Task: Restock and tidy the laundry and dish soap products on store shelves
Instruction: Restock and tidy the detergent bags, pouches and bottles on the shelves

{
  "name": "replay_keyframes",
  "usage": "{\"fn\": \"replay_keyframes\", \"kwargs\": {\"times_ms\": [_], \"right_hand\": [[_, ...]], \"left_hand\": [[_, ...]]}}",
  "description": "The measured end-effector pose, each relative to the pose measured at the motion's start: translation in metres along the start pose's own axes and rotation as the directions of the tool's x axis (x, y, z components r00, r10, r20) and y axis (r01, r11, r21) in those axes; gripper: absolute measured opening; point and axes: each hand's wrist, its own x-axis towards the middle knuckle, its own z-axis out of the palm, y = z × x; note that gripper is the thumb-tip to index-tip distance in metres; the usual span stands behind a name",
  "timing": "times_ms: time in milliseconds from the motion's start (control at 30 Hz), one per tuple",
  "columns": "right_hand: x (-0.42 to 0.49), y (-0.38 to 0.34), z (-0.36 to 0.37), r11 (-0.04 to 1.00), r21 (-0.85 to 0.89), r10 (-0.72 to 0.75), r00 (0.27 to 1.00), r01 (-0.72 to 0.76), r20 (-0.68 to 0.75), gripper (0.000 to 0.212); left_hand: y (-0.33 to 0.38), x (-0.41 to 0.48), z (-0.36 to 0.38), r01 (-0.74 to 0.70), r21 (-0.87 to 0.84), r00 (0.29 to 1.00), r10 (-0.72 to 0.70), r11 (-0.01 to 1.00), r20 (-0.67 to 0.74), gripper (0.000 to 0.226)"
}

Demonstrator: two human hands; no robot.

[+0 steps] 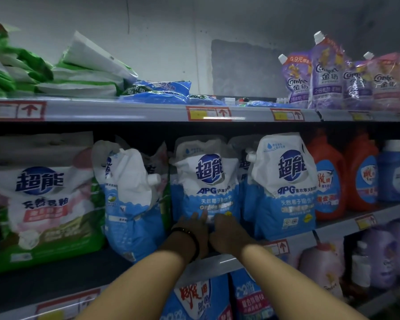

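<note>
Both hands on lower front of middle detergent pouch (206, 181), upright on middle shelf (240, 262). Left hand (194, 227) flat, fingers extended; right hand (226, 229) curled against it, grip unclear.

place: shop, detergent aisle | shelves (134, 112): tiered metal, stocked in rows | price tags (208, 113): red-framed with arrows, clipped along the shelf edges | goods: many alike, blue-white refill pouches (284, 185), purple softener pouches (326, 72), orange jugs (328, 179), green-white bags (83, 72) stacked flat on top
</note>
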Motion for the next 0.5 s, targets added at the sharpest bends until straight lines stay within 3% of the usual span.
{"fn": "replay_keyframes", "kwargs": {"times_ms": [67,200,267,400,500], "right_hand": [[-0.013,-0.017,0.005,0.995,-0.023,-0.1,0.988,0.097,-0.114,0.02],[-0.036,-0.066,-0.002,0.974,0.124,-0.156,0.958,0.189,-0.241,0.018],[-0.041,-0.093,-0.007,0.957,0.18,-0.183,0.957,0.225,-0.226,0.011],[-0.049,-0.143,0.002,0.969,0.098,-0.223,0.973,0.228,-0.057,0.041],[-0.051,-0.162,0.009,0.979,0.058,-0.19,0.978,0.195,-0.08,0.05]], "left_hand": [[-0.004,-0.018,0.001,0.025,0.039,0.997,-0.022,0.999,-0.077,0.077],[-0.016,-0.052,0.027,0.088,0.176,0.983,-0.057,0.98,-0.175,0.065],[-0.022,-0.064,0.042,0.107,0.208,0.976,-0.062,0.972,-0.211,0.063],[-0.031,-0.089,0.057,0.158,0.199,0.963,-0.106,0.967,-0.247,0.066],[-0.038,-0.105,0.063,0.098,0.205,0.95,-0.03,0.974,-0.31,0.071]]}}
